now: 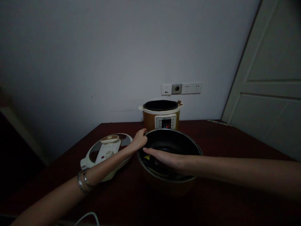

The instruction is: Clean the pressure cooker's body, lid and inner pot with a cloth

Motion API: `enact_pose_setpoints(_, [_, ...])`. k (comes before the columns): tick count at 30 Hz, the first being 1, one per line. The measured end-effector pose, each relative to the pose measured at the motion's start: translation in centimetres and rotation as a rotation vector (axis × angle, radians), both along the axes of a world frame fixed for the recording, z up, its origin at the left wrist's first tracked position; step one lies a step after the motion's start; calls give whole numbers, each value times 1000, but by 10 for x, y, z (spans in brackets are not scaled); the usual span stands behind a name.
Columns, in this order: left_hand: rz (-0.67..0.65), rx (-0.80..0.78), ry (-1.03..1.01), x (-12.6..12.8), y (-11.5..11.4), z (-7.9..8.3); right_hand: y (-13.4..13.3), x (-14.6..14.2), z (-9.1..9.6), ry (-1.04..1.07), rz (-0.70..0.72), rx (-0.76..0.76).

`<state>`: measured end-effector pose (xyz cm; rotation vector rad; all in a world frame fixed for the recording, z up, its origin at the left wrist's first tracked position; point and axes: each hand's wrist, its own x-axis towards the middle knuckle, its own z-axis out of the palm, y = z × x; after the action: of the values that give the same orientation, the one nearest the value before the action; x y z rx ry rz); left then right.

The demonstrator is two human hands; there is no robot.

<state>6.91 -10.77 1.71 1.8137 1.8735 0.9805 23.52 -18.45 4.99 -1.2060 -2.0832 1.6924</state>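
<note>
A round pot (181, 141) with a dark inside and a pale metal rim stands on the table in front of me, tilted slightly towards me. My left hand (140, 139) is closed over its left rim. Reaching over the right rim, my right hand (168, 159) is inside the pot near its left wall. A small yellow thing (147, 157) shows just below that hand's fingertips; most of it is hidden, and its kind is unclear. Behind the pot stands a gold-and-white electric pressure cooker (149, 118), lidless, its control panel facing me.
The cooker's white-and-brown lid (108, 150) lies left of the pot, partly behind my left forearm. A white cable (90, 214) curves at the front edge of the dark red table (211, 135). Wall sockets (191, 88) sit behind the cooker, and a white door (270, 94) is at right.
</note>
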Motion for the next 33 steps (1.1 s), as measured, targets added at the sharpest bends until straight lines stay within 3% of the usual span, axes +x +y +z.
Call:
enact_pose_setpoints(3, [-43, -20, 107, 3, -7, 6, -3, 12, 11, 0, 54, -23])
enact_pose_setpoints(9, [-83, -31, 295, 4, -13, 12, -9, 52, 42, -31, 317, 114])
enact_pose_setpoints(12, [-98, -30, 323, 3, -13, 12, -5, 72, 51, -126, 382, 192])
enact_pose_setpoints(15, [-128, -36, 334, 2, -15, 13, 5, 85, 54, -264, 414, 268])
enact_pose_setpoints(20, [-160, -20, 356, 4, -18, 17, 28, 99, 53, -547, 428, 551])
enact_pose_setpoints(23, [-172, -36, 374, 4, -17, 16, 34, 105, 52, -533, 478, 625])
enact_pose_setpoints(28, [-157, -83, 451, 0, -14, 16, 26, 108, 56, -473, 574, 591])
enact_pose_setpoints(30, [-134, -12, 516, 1, -21, 24, 23, 109, 59, -475, 589, 580])
enact_pose_setpoints(33, [-168, 260, 617, 10, -50, 43, 23, 112, 61, -456, 616, 570])
